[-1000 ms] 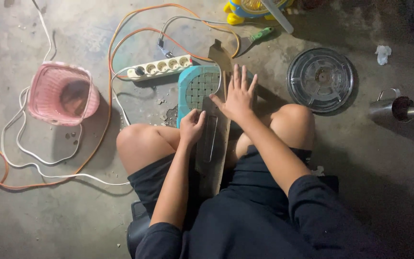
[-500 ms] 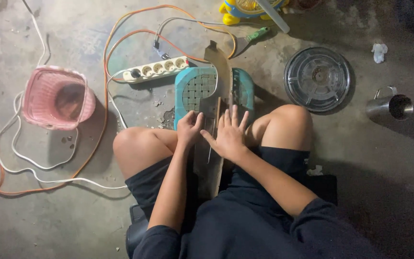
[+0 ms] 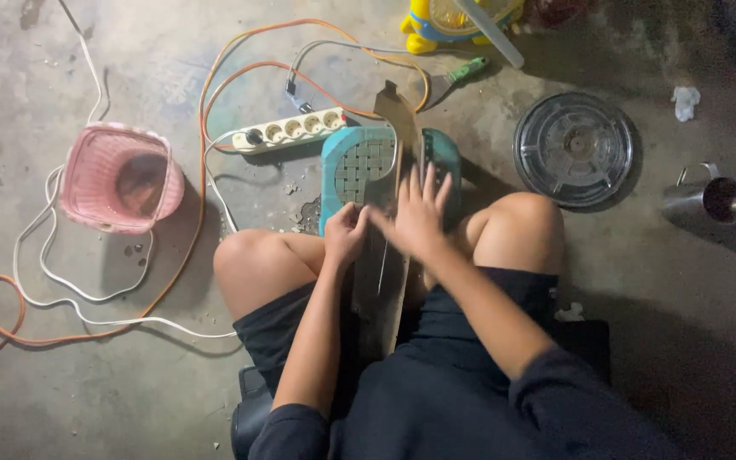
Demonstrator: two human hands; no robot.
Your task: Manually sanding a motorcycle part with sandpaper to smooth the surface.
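So the wooden board (image 3: 382,281) runs lengthwise between the knees and sticks out over a teal plastic stool (image 3: 355,170) on the concrete floor (image 3: 129,383). Right hand (image 3: 419,217) is spread wide, fingers flat on the board up by the stool. Left hand (image 3: 345,234) is curled around the board's left edge, just beside the right one. Pink basket (image 3: 117,179) and power strip (image 3: 290,130) sit off to the left.

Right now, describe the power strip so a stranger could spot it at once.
Start at the teal stool in front of the seated person's knees. Just left of its top edge, on the concrete floor, lies the power strip: a long white bar with a row of round sockets, unlike the thin cables around it.
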